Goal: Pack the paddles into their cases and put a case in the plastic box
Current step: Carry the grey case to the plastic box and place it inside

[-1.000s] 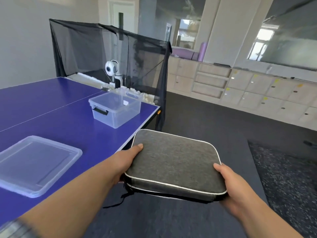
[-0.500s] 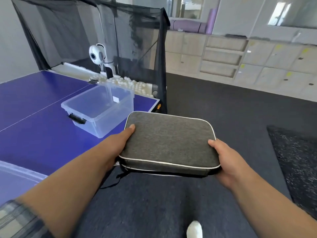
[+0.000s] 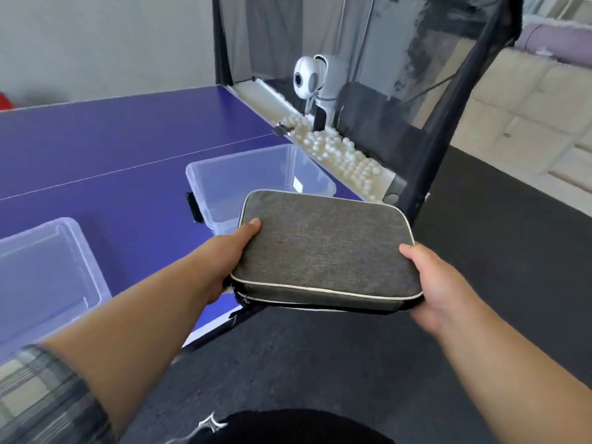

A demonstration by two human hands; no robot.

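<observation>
Your left hand (image 3: 235,251) and right hand (image 3: 431,283) clamped on opposite ends of the grey case (image 3: 323,248), thumbs on top, remaining fingers hidden beneath, case held level just beside the open plastic box (image 3: 224,174), overlapping its near corner

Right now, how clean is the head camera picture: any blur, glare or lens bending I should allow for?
Head view: the grey case and both hands, left and right, are fairly sharp; the clear box and lid look soft and smeared; the table edges splay from the wide-angle lens; the upper right washes out in daylight; no glare on the case.
</observation>
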